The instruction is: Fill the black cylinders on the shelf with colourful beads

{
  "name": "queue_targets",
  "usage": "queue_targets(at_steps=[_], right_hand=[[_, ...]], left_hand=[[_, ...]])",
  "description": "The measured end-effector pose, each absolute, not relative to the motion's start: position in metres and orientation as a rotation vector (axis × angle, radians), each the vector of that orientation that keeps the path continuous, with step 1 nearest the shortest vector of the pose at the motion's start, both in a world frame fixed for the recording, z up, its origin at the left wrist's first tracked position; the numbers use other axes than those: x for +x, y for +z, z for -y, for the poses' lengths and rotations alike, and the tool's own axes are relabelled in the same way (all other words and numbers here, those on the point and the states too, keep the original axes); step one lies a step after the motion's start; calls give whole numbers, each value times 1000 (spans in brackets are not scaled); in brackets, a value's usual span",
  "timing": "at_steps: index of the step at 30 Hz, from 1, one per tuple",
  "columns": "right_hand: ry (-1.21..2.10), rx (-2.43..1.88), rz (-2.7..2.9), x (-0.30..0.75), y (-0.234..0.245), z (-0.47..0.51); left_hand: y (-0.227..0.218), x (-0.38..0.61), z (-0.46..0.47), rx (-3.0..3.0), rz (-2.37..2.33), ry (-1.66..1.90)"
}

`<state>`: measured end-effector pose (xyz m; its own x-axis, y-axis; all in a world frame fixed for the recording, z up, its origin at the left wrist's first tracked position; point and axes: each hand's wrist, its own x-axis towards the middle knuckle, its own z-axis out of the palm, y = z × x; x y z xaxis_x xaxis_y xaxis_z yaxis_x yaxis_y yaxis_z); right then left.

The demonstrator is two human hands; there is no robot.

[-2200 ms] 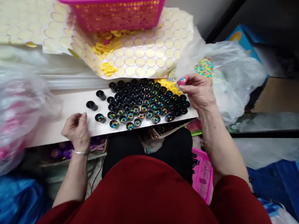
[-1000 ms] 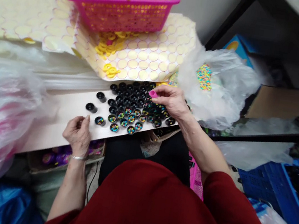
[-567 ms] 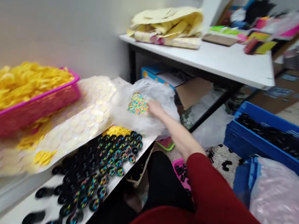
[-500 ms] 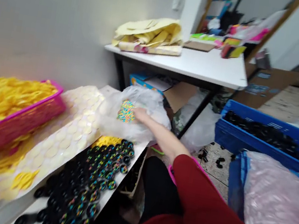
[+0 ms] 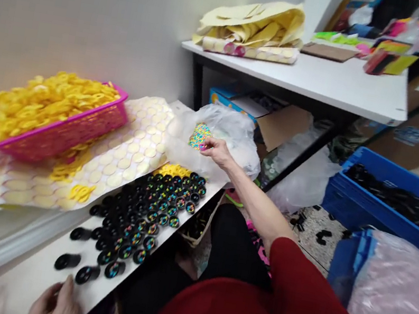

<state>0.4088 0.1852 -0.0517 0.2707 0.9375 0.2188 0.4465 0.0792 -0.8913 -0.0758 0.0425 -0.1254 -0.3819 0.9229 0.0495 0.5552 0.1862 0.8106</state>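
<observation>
My right hand (image 5: 217,152) reaches over a clear plastic bag (image 5: 234,129), closed in a pinch on a small pink object (image 5: 203,147) whose kind I cannot make out. Beside its fingertips, a heap of tiny multicoloured beads (image 5: 198,135) lies in the bag. Several small black cups (image 5: 151,217) crowd the white narrow table (image 5: 34,267), many with coloured beads inside. At the bottom edge my left hand (image 5: 58,304) is partly cut off, its fingers bent and apart with nothing seen in them. Just above its fingertips is a black cup (image 5: 87,274) lying tilted.
A pink basket (image 5: 78,127) heaped with yellow rings stands at left on sheets of round stickers (image 5: 136,150). Loose yellow pieces (image 5: 175,171) lie behind the cups. Blue crates (image 5: 393,209) and a pink-tinted plastic bag (image 5: 396,311) are at right. A white table (image 5: 338,84) stands ahead.
My left hand has come into view at the bottom, near the front cups. My right hand has drawn back slightly from the beads, and the pink object now shows. The view has shifted.
</observation>
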Motion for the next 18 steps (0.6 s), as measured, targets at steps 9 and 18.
queue_targets(at_steps=[9, 18], right_hand=[[1099, -1040, 1099, 293, -51, -105], [713, -1306, 1898, 224, -64, -97]], left_hand=[[-156, -58, -29, 1337, -2245, 1380], [-155, -55, -28, 1411, -2194, 1386]])
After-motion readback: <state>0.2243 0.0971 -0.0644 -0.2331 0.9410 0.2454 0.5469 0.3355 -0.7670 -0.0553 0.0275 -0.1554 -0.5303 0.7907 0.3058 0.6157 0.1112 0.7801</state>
